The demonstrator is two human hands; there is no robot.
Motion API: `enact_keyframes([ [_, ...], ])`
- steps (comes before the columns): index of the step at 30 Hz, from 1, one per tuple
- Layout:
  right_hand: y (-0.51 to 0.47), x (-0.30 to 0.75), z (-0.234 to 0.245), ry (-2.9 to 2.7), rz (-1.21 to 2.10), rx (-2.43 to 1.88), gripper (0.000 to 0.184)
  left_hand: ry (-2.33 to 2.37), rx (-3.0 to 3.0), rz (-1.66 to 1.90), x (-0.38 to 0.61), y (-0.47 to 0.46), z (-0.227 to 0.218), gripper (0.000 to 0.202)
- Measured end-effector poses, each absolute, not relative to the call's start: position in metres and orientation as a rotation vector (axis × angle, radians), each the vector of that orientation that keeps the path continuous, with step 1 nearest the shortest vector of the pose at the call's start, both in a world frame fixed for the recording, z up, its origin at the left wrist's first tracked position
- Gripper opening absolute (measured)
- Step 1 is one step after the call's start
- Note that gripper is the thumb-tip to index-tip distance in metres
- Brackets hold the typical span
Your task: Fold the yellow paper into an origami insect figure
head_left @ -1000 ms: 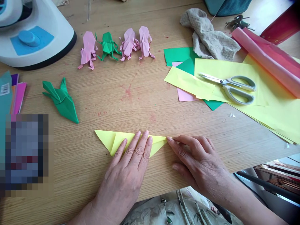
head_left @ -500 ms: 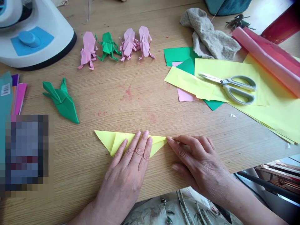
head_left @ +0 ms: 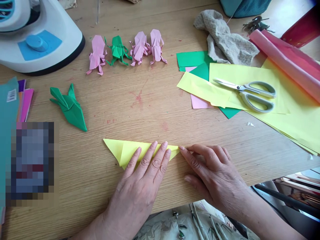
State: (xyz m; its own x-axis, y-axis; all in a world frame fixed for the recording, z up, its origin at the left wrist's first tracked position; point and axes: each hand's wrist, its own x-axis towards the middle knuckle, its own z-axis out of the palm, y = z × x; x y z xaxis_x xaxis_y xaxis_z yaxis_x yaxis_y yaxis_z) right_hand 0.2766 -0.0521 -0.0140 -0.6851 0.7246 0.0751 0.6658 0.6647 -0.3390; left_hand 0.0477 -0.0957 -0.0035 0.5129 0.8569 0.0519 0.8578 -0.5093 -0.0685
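Observation:
A yellow sheet of folded paper (head_left: 136, 149) lies on the table in front of me, its long edge away from me and its pointed ends to left and right. My left hand (head_left: 142, 186) rests flat on its middle and right part, fingers stretched and slightly spread, covering much of the near side. At the right-hand point of the paper, the index fingertip of my right hand (head_left: 212, 173) presses down. That hand's thumb stands apart from the index finger, and its other fingers are bent.
A green folded paper figure (head_left: 72, 110) lies left. Pink paper frogs (head_left: 97, 53) and a green paper frog (head_left: 118, 50) stand farther back, beside a white-and-blue appliance base (head_left: 62, 36). Scissors (head_left: 250, 90) lie on yellow sheets (head_left: 297, 123) at right, near a grey cloth (head_left: 225, 36).
My left hand has slid to the right along the folded paper, uncovering more of its left part. My right fingertip stays at the right point. The view has shifted slightly.

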Motion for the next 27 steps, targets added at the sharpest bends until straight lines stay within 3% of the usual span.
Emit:
enact_keyframes([
  [27,-0.0529,0.2771,-0.0169,-2.665,0.413,-1.139,0.051,-1.513,-2.648,-0.018,0.0502,-0.0974,-0.0082,0.055],
])
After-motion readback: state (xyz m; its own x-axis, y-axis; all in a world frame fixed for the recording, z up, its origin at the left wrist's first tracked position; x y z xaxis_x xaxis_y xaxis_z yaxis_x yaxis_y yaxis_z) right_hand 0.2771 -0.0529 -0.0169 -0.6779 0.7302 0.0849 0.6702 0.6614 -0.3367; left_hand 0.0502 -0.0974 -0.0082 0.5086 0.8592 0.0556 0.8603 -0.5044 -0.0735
